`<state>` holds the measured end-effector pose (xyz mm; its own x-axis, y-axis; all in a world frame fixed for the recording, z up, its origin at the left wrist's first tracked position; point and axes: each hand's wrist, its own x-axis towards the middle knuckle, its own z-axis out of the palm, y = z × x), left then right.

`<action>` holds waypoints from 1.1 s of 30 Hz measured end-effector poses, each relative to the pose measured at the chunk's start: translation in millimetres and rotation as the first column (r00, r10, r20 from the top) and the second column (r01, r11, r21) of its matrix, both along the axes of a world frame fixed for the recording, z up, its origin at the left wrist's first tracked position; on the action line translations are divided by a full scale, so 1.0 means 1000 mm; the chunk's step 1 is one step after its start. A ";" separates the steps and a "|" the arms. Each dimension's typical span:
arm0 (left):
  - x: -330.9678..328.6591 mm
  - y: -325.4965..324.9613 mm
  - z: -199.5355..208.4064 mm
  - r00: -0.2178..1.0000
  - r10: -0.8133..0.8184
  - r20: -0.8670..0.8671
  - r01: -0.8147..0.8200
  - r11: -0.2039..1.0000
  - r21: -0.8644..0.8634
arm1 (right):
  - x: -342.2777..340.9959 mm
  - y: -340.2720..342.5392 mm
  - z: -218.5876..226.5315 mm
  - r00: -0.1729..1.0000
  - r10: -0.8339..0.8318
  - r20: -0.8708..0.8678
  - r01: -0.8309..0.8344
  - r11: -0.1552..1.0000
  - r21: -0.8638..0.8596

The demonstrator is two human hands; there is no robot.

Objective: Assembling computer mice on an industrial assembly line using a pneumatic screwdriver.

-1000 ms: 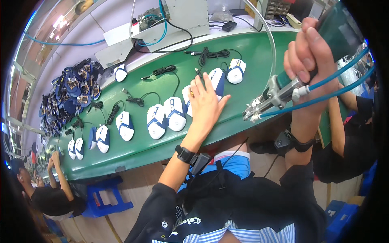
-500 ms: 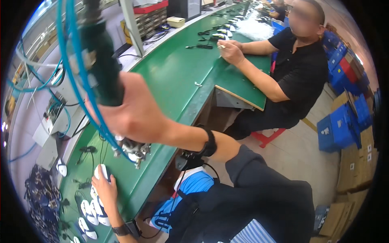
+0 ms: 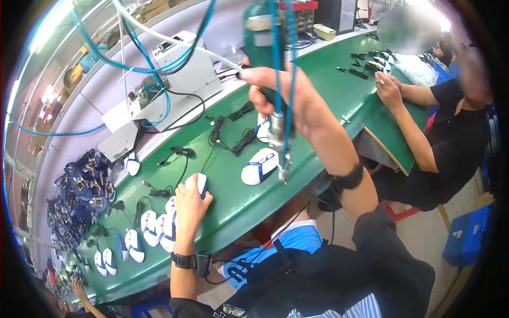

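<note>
My right hand (image 3: 305, 100) is wrapped round a green powered screwdriver (image 3: 258, 40) hanging among blue air hoses. The screwdriver's metal tip points down, beside a white-and-blue computer mouse (image 3: 260, 167) lying on the green bench (image 3: 233, 199). Another similar mouse (image 3: 263, 129) sits partly hidden behind the tool. Further left, my left hand (image 3: 191, 206) rests on a third mouse (image 3: 201, 184), fingers closed over it and covering much of its shell. Several more white-and-blue mice (image 3: 151, 228) stand in a row beyond that hand, toward the lower left.
Coiled black cables (image 3: 244, 140) lie along the bench's far side. A pile of dark blue mouse parts with circuit boards (image 3: 79, 196) is heaped at the left. Behind stands a grey machine (image 3: 180, 69). A co-worker (image 3: 450, 122) sits at the right; another person's hand (image 3: 79, 289) shows lower left.
The view has swung left, so bench and co-worker appear further right. The screwdriver now hangs more upright, and the mouse beside its tip has come into sight. My left hand still covers a mouse.
</note>
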<state>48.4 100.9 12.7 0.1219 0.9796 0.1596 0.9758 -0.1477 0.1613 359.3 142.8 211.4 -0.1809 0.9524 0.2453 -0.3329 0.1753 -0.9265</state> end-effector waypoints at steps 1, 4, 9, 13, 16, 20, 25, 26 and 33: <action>-0.006 -0.005 0.000 1.000 0.020 -0.006 -0.020 1.000 0.013 | -0.007 0.010 0.001 0.998 0.063 -0.019 -0.063 0.998 0.002; -0.014 -0.013 0.007 0.997 0.073 0.034 -0.073 0.997 0.002 | -0.029 0.020 0.006 1.000 0.014 -0.001 -0.014 1.000 0.005; -0.032 -0.011 0.014 0.907 -0.022 0.420 0.011 1.000 0.028 | -0.045 0.013 -0.003 0.993 -0.066 0.094 0.042 0.972 0.233; -0.009 -0.027 0.013 -0.189 0.170 0.967 0.141 0.979 -0.145 | -0.069 -0.006 0.007 0.981 -0.162 0.102 0.134 0.962 0.238; 0.011 -0.041 -0.003 -0.650 0.324 0.688 0.355 0.929 -0.103 | -0.105 -0.043 0.040 0.991 -0.122 0.056 0.115 0.986 0.118; 0.016 -0.056 -0.026 -0.803 0.397 0.444 0.378 0.916 -0.136 | -0.130 -0.044 0.034 0.967 0.214 -0.138 -0.178 0.956 0.232; 0.016 -0.065 -0.037 -0.845 0.407 0.348 0.422 0.906 -0.035 | -0.174 -0.042 0.016 0.990 0.058 -0.131 -0.012 0.945 0.326; 0.015 -0.065 -0.034 -0.848 0.409 0.338 0.411 0.909 -0.068 | -0.177 -0.033 0.004 0.990 0.064 -0.122 -0.008 0.911 0.412; 0.000 -0.070 -0.041 -0.849 0.425 0.315 0.436 0.899 -0.039 | -0.199 -0.032 -0.025 0.984 0.066 -0.163 0.002 0.924 0.383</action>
